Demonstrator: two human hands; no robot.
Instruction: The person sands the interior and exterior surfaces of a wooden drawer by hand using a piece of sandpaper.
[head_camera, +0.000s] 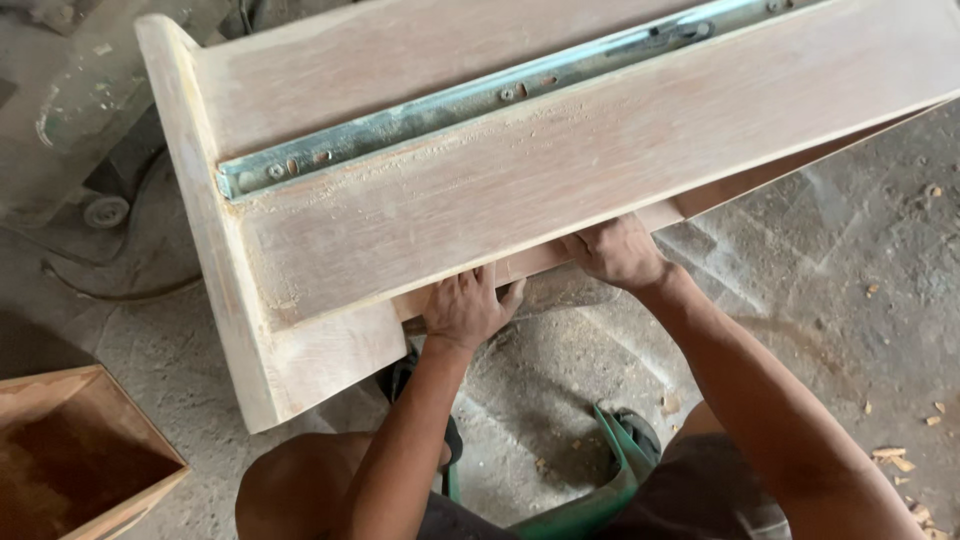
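A pale wooden drawer (560, 170) lies on its side in front of me, its dusty side panel facing up. A grey metal slide rail (480, 100) is screwed along that panel. My left hand (465, 308) presses flat against the drawer's lower edge, fingers reaching under the panel. Just to its right, my right hand (615, 252) curls over the same lower edge, fingers tucked beneath the wood. Both hands touch the thin bottom board (700, 205) that shows below the side panel.
A wooden box (80, 455) stands open at the lower left. The concrete floor (830, 290) is strewn with sawdust and wood chips. A green sandal (610, 470) shows by my knees. A dusty machine base and cable (105, 210) sit at the upper left.
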